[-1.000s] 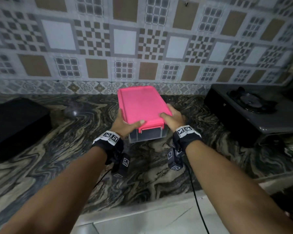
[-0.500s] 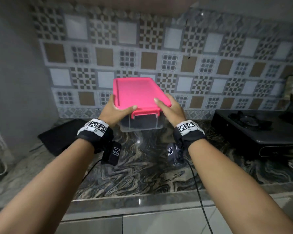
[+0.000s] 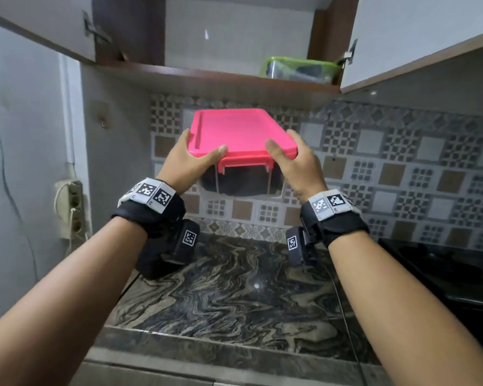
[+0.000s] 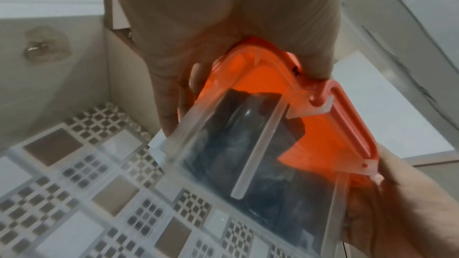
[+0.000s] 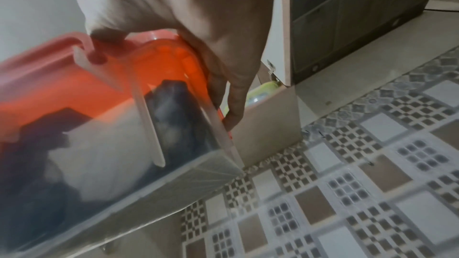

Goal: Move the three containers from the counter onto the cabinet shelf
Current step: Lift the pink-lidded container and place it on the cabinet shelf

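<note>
A clear container with a pink lid (image 3: 240,135) hangs in the air below the cabinet shelf (image 3: 221,79), held from both sides. My left hand (image 3: 191,160) grips its left near corner, thumb on the lid. My right hand (image 3: 293,160) grips the right near corner the same way. Dark contents show through its clear walls (image 4: 248,164) (image 5: 174,125). A green-lidded container (image 3: 299,68) stands on the right part of the shelf, seen as a green edge (image 5: 263,89) in the right wrist view.
Both cabinet doors (image 3: 418,32) stand open. The left part of the shelf is bare. Below lies the marbled counter (image 3: 234,296), with a black stove (image 3: 444,268) at the right. A power strip (image 3: 70,210) hangs on the left wall.
Both hands have lifted the pink-lidded container from the counter up toward the shelf. My view has tilted upward, bringing the open cabinet and green-lidded container into sight.
</note>
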